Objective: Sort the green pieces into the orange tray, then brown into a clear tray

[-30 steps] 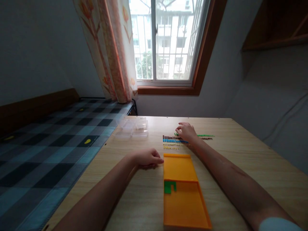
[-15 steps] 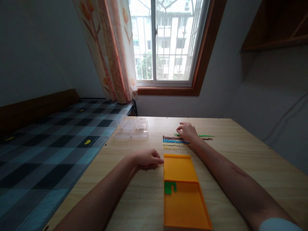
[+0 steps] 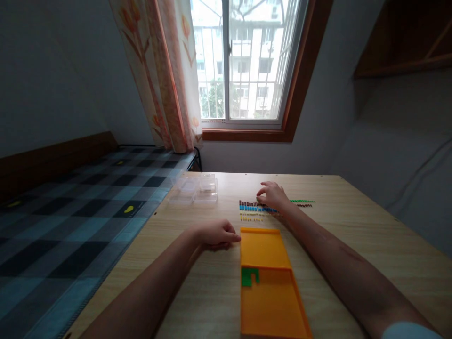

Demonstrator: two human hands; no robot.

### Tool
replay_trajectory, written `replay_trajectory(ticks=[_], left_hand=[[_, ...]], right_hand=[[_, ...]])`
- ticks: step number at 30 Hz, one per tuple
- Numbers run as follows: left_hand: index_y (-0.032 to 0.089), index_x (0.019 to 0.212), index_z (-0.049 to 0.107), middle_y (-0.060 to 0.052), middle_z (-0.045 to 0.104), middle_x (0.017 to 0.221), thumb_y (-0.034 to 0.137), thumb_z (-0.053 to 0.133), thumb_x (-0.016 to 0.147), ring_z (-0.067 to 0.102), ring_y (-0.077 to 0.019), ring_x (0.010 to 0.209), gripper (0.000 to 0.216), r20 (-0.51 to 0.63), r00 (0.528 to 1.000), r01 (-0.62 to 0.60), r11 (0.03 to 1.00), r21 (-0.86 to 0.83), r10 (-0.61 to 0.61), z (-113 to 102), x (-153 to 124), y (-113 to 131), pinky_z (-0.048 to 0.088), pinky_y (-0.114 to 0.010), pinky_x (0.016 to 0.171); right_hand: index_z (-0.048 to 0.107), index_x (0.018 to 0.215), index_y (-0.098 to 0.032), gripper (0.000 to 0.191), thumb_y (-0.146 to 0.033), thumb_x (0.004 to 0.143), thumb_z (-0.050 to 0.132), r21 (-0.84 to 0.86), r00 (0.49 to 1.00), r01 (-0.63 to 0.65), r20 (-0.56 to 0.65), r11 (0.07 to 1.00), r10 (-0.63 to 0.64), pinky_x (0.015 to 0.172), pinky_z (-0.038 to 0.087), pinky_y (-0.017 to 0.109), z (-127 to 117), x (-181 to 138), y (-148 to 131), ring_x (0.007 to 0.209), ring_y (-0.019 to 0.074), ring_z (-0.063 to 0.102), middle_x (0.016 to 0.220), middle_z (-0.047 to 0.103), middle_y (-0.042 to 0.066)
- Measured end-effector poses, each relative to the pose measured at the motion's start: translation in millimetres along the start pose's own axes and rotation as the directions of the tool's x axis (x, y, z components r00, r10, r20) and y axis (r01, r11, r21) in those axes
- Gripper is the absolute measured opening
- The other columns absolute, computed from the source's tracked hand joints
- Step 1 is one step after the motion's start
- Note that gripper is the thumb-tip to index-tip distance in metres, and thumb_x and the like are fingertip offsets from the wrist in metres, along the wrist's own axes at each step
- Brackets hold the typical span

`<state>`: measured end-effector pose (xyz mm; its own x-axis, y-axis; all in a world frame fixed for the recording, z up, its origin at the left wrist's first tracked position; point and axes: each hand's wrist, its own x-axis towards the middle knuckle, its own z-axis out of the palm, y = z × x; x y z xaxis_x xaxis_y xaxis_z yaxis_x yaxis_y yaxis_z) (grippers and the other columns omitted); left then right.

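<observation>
My left hand (image 3: 221,234) rests on the table with its fingers curled, thumb and fingertip against the left edge of the orange tray (image 3: 264,247). Several green blocks (image 3: 247,277) sit joined in the upper left corner of the tray's near section. Farther off, my right hand (image 3: 273,195) bends down over the left end of the row of small green blocks (image 3: 302,201). Its thumb and forefinger come close together there; a block between them is too small to make out. Rows of brown blocks (image 3: 247,203), blue blocks (image 3: 247,208) and yellow blocks (image 3: 246,218) lie beside it.
Clear plastic boxes (image 3: 193,190) stand at the table's far left. A bed with a checked cover (image 3: 95,202) adjoins the table (image 3: 353,226) on the left. Behind are a window (image 3: 252,61), a curtain (image 3: 165,80) and the wall.
My right hand has shifted slightly left and down, and its fingers now cover the left end of the green row. My left hand stays at the tray's edge.
</observation>
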<state>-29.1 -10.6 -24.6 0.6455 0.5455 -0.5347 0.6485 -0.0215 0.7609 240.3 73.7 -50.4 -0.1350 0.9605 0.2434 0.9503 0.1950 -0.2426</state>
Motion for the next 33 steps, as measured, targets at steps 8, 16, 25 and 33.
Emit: replay_trajectory(ticks=[8,16,25,33], left_hand=[[0.018,0.057,0.053,0.005,0.044,0.043,0.076,0.064,0.069,0.035,-0.0071,0.033,0.060,0.006,1.000,-0.006,1.000,0.000,0.006,-1,2,-3,0.023,-0.022,0.033],[0.017,0.057,0.053,0.005,0.046,0.044,0.077,0.066,0.066,0.036,-0.0069,0.033,0.062,-0.009,1.000,0.021,1.000,0.005,-0.021,0,1,1,0.023,-0.022,0.033],[0.017,0.058,0.052,0.004,0.047,0.045,0.082,0.065,0.064,0.036,-0.0063,0.034,0.066,0.000,1.000,0.003,1.000,0.000,-0.003,0,4,-1,0.023,-0.022,0.033],[0.018,0.058,0.052,0.005,0.044,0.044,0.081,0.066,0.064,0.035,-0.0073,0.033,0.065,0.005,1.000,-0.022,1.000,0.007,0.022,-1,7,-3,0.022,-0.023,0.032]], right_hand=[[0.081,0.095,-0.030,0.017,-0.030,0.084,0.068,-0.001,1.000,0.028,0.002,1.000,-0.028,0.109,0.035,0.043,2,-2,-3,0.133,0.0264,0.046,0.142,0.058,0.006],[0.081,0.092,-0.027,0.014,-0.027,0.084,0.069,0.011,0.999,0.044,-0.026,0.999,-0.043,0.109,0.035,0.043,3,-7,-8,0.131,0.0262,0.046,0.139,0.060,0.007],[0.078,0.100,-0.021,0.022,-0.027,0.095,0.057,0.113,0.973,0.154,-0.190,0.982,-0.131,0.091,0.047,0.033,-96,-25,-27,0.095,0.0194,0.063,0.107,0.072,0.007],[0.074,0.096,-0.022,0.020,-0.024,0.099,0.054,0.342,0.696,0.632,0.142,0.695,-0.704,0.071,0.043,0.025,-156,-161,-77,0.077,0.0120,0.058,0.087,0.066,0.002]])
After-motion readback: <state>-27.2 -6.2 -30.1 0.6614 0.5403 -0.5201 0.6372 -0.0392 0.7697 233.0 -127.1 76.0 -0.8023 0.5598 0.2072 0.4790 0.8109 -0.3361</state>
